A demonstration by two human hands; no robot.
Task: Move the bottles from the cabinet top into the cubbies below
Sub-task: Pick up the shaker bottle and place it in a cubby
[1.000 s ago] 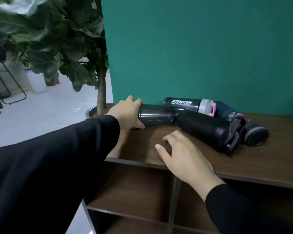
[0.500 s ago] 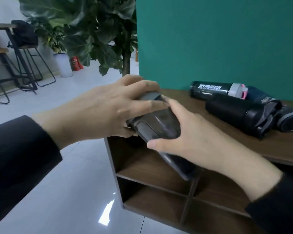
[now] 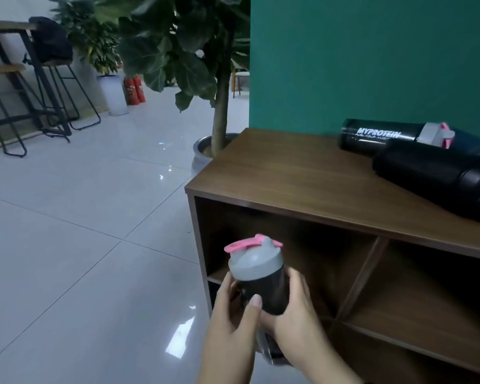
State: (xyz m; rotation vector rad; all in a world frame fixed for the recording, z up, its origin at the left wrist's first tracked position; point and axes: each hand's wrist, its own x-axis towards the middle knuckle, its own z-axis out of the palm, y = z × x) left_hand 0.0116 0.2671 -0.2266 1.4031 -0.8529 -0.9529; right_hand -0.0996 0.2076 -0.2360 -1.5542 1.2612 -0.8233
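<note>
We see a smooth dark cylindrical shaker bottle (image 3: 263,286) with a grey domed lid and pink flip cap, upright before the wood-grain cabinet's (image 3: 302,173) upper-left cubby (image 3: 316,256), left hand (image 3: 233,322) and right hand (image 3: 297,317) both wrapped around it.

Between both hands, the shaker bottle (image 3: 257,278) looked like dark smooth plastic with a matt grey lid. Beyond them, the cabinet (image 3: 297,173) showed matt brown wood grain; left, the floor tiles (image 3: 81,231) shone glossy.
</note>
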